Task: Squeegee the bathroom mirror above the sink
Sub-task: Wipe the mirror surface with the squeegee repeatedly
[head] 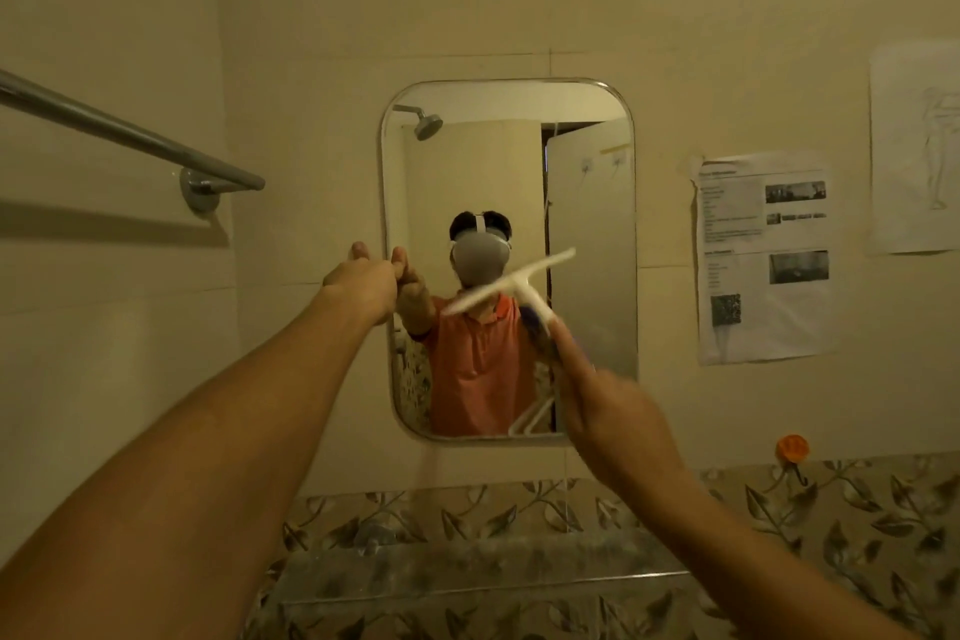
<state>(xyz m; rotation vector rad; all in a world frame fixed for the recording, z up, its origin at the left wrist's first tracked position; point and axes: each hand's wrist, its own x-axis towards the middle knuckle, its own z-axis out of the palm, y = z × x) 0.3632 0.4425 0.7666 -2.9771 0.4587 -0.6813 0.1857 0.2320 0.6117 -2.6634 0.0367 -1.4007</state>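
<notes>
A rounded rectangular mirror (pixel 592 203) hangs on the beige tiled wall ahead. My right hand (pixel 613 411) grips the handle of a white T-shaped squeegee (pixel 511 282), whose blade is tilted, its right end higher, in front of the mirror's middle. Whether the blade touches the glass I cannot tell. My left hand (pixel 366 278) reaches to the mirror's left edge, fingers resting on the frame at mid height. The mirror reflects a person in an orange shirt and a shower head.
A metal towel bar (pixel 130 133) juts from the left wall. Printed sheets (pixel 763 255) are stuck to the wall right of the mirror. A glass shelf (pixel 467 582) sits below over leaf-patterned tiles. An orange hook (pixel 792 447) is at lower right.
</notes>
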